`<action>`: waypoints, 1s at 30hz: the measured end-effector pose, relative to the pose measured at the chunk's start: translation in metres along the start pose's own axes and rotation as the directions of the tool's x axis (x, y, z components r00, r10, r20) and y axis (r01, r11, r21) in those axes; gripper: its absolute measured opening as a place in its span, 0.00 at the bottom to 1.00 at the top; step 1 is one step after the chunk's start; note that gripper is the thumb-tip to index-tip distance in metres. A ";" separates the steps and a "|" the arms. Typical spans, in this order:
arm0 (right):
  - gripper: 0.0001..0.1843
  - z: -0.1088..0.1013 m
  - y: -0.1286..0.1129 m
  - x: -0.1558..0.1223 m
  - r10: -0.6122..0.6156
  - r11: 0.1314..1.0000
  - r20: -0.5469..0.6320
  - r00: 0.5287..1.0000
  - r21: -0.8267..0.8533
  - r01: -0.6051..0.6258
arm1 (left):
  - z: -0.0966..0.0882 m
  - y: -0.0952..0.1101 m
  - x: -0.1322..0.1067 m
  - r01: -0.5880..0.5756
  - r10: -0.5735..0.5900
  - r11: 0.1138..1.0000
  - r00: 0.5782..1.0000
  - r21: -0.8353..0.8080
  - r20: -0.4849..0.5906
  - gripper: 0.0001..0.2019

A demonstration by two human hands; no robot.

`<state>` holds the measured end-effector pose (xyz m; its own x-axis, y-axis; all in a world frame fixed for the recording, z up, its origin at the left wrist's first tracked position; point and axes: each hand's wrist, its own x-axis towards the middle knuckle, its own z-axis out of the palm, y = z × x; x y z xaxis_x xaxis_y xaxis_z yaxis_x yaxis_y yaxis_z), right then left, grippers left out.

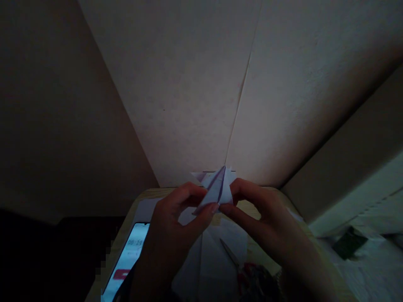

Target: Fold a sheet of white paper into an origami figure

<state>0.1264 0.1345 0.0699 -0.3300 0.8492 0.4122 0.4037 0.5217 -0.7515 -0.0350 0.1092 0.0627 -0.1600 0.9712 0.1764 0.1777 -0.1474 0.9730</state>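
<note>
Both my hands hold a small folded piece of white paper with purple-shaded creases, raised above a small wooden table. My left hand pinches its left lower edge between thumb and fingers. My right hand pinches the right side, fingers curled. The paper's pointed tip stands upward between the fingertips.
A lit phone lies on the table at the lower left. Sheets of white paper lie under my hands, with scissors with red handles on them. A dark object rests on pale bedding at the right. Walls rise behind.
</note>
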 end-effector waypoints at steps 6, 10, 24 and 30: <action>0.07 0.000 -0.002 -0.002 -0.011 0.997 -0.016 1.000 -0.076 0.010 | -0.001 0.000 -0.003 0.041 -0.042 0.999 0.999 0.003 0.035 0.02; 0.08 0.000 -0.005 -0.002 -0.036 0.996 0.009 0.999 -0.084 0.037 | 0.000 -0.002 -0.003 0.004 -0.005 0.995 1.000 0.100 0.006 0.04; 0.06 0.003 0.005 -0.001 -0.009 0.990 0.011 1.000 -0.142 0.011 | -0.006 -0.012 0.003 -0.044 0.033 0.974 0.998 0.223 0.052 0.05; 0.07 -0.002 0.002 -0.003 -0.006 0.998 0.062 0.998 -0.065 0.010 | -0.006 -0.008 0.000 0.091 -0.097 0.995 0.984 0.049 0.149 0.06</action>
<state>0.1297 0.1330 0.0683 -0.3850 0.8393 0.3839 0.4550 0.5345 -0.7122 -0.0426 0.1095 0.0564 -0.0302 0.9979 0.0571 0.2100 -0.0495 0.9764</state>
